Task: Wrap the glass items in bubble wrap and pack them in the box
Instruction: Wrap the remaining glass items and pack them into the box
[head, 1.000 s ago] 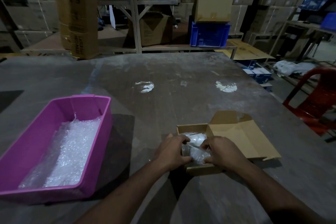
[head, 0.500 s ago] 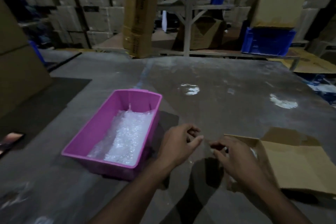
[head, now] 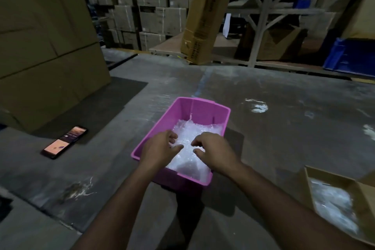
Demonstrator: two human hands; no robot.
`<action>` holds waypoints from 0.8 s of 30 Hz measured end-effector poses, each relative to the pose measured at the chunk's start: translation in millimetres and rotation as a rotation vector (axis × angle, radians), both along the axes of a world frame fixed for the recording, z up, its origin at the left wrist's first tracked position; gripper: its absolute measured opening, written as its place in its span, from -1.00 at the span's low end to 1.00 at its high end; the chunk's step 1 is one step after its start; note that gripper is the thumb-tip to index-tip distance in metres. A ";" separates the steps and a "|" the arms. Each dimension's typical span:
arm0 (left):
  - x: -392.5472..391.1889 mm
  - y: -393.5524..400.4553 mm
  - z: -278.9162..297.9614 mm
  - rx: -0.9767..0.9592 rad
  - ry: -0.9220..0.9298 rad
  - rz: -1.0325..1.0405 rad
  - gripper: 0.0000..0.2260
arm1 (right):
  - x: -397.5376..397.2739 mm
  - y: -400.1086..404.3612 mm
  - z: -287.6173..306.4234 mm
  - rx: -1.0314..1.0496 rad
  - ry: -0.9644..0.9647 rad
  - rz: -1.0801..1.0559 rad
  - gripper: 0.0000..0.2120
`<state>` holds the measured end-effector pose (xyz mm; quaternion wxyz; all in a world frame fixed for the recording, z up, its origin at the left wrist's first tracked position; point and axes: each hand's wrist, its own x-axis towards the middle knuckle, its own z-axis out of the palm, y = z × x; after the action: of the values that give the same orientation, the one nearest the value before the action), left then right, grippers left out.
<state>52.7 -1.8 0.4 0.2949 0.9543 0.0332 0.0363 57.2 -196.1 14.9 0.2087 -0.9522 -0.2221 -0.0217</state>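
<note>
over one pink bin [head: 205, 108], two hands: left hand [head: 159, 150], right hand [head: 215, 151].

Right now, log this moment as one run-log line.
left hand: open, over bin | right hand: open, over bin | bin: pink, holds bubble wrap | box: open, wrapped item inside

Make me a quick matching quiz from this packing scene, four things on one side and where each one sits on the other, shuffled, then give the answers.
Things:
1. bubble wrap
2. phone
3. cardboard box
4. hands (left hand, right hand)

Places:
A. lower right edge of the view, open
B. on the table, left of the tub
C. over the tub, fingers curled
D. inside the pink tub

Pairs: 1-D, 2-B, 3-A, 4-C
</note>
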 end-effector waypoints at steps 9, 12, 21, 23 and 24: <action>19.2 25.4 -5.7 0.205 0.151 -0.199 -0.45 | 49.8 62.2 -27.2 -0.702 0.273 -0.074 -0.37; 25.0 28.7 -5.3 0.241 0.178 -0.275 -0.39 | 53.4 67.0 -37.6 -0.790 0.296 -0.093 -0.42; 37.9 30.6 -13.0 0.304 0.214 -0.383 -0.19 | 51.4 68.1 -39.0 -0.779 0.139 -0.097 -0.88; 38.7 30.0 -13.2 0.269 0.157 -0.349 -0.21 | 53.3 61.4 -37.7 -0.684 0.079 -0.141 -0.85; 39.3 29.4 -12.9 0.236 0.113 -0.320 -0.21 | 54.9 56.5 -38.0 -0.632 0.044 -0.170 -0.80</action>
<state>92.0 27.7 -12.5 0.1808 0.9758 -0.1069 -0.0611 112.1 -139.6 -23.1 -0.0947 -0.9852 -0.1332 0.0518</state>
